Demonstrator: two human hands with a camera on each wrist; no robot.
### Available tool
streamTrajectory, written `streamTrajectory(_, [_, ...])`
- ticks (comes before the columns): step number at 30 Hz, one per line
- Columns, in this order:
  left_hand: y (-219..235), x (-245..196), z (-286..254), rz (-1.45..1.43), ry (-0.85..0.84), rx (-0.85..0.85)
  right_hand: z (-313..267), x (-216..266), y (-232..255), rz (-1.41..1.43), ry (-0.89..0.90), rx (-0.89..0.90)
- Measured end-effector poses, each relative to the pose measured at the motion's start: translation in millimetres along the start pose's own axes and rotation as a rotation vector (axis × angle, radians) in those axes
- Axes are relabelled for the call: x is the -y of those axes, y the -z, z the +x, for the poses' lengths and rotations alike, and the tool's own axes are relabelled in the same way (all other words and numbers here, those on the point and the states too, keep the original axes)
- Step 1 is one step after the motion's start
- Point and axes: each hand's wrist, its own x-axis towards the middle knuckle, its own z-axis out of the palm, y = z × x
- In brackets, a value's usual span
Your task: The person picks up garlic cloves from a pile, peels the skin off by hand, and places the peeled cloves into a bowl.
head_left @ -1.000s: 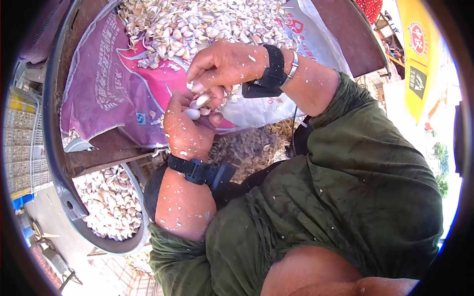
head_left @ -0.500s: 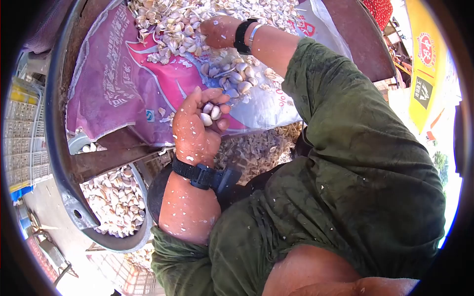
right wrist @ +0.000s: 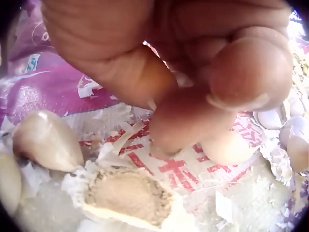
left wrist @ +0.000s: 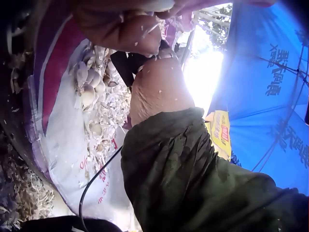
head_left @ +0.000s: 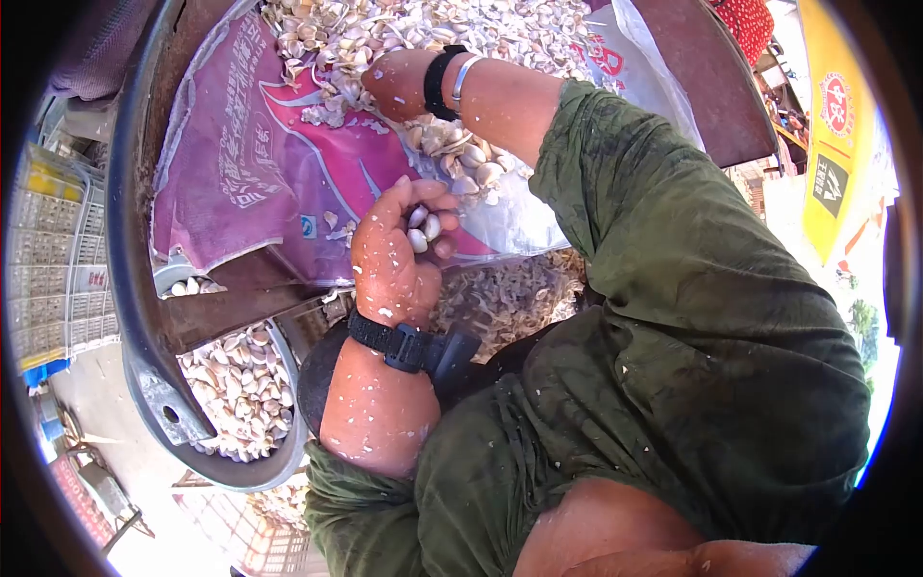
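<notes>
Palm up, my left hand [head_left: 385,260] curls its fingers round several garlic cloves [head_left: 421,231] at the near edge of a purple and white sack [head_left: 221,163]. My right hand [head_left: 396,87] reaches down over the loose garlic [head_left: 461,159] on that sack, its fingertips hidden from above. The right wrist view has its bent fingers [right wrist: 251,72] low over the printed sack, and whether they pinch a clove I cannot tell. Left of them lies a plump clove [right wrist: 48,140], near a tan root end [right wrist: 128,193] ringed with papery skin.
Garlic cloves and skins form a wide pile [head_left: 327,34] at the back. A grey basin [head_left: 279,471] of cloves stands lower left, below the table's dark metal rim [head_left: 120,240]. Dry skins [head_left: 510,303] lie below the near edge. Plastic crates [head_left: 58,250] stand at left.
One second ago both hands met over the cloves. The right hand has since parted from the left and moved to the garlic at the back, then slightly left. The left hand keeps its cloves.
</notes>
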Motion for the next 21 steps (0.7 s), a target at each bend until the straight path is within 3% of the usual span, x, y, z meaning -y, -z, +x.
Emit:
streamTrajectory(2, [2, -1, 0, 0.007, -0.015, -0.004, -10, -10, 1, 0.416, -0.266, 0.023])
streamTrajectory(3, [3, 0, 1, -0.004, 0.0, -0.013, -29, -7, 10, 0.81, -0.395, 0.025])
streamTrajectory(6, [5, 5, 6, -0.064, 0.022, -0.016, -73, -4, 8, 1.125, -0.228, -0.141])
streamTrajectory(9, [3, 5, 7, -0.121, 0.014, -0.036, -102, 36, 27, 1.248, -0.022, -0.127])
streamTrajectory(12, [5, 10, 10, -0.178, -0.037, 0.01, -123, 78, 35, 1.12, 0.085, -0.088])
streamTrajectory(14, [4, 12, 3, -0.221, -0.051, 0.053, -129, 90, 26, 0.817, 0.269, -0.345])
streamTrajectory(18, [10, 15, -10, -0.224, -0.016, 0.171, -151, 101, 29, 1.135, 0.238, -0.28])
streamTrajectory(21, [14, 13, -27, -0.176, -0.092, 0.147, -173, 107, 34, 1.098, 0.099, -0.51])
